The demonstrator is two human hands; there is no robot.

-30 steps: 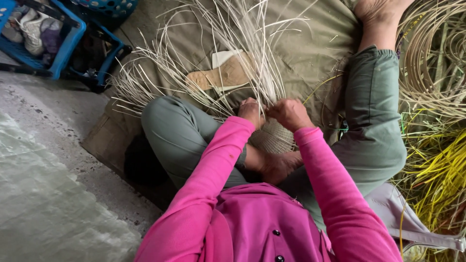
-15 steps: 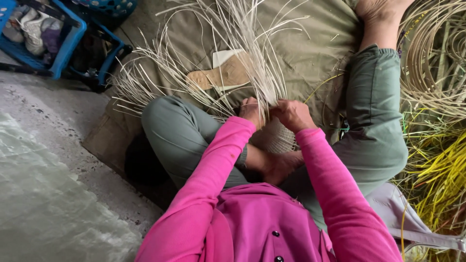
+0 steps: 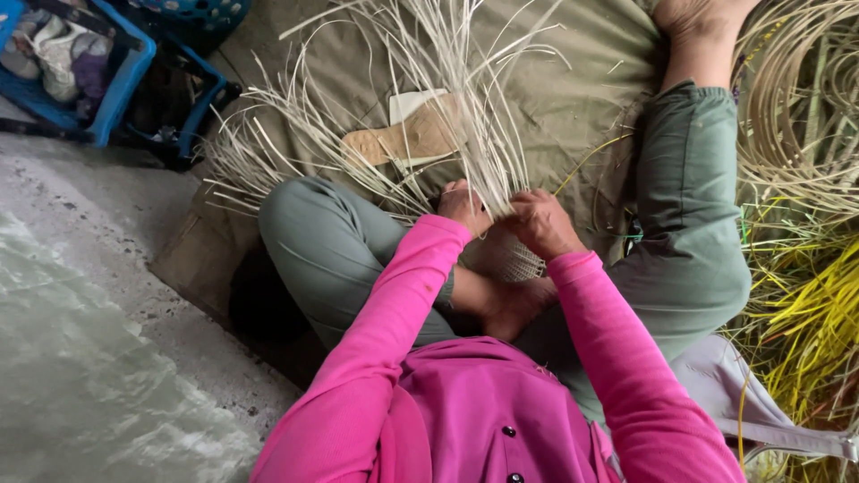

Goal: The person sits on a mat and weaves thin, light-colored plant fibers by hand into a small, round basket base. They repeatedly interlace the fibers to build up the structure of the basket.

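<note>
Weaving continues unchanged over the last second.
Left hand (image 3: 463, 206) and right hand (image 3: 540, 222) stay pinching pale cane strips (image 3: 465, 116) above the small woven piece (image 3: 517, 261).

No pkgs, labels, signs, screens.

Blue crate (image 3: 116, 85) of rags sat at upper left, on grey concrete (image 3: 98, 358). Shoe sole (image 3: 407, 139) lay on olive cloth (image 3: 582, 80). Coiled cane (image 3: 805, 98) and yellow strands (image 3: 814, 313) piled at right.

both hands (image 3: 501, 219) grip pale cane strips (image 3: 447, 98) over woven piece (image 3: 517, 264).
</note>
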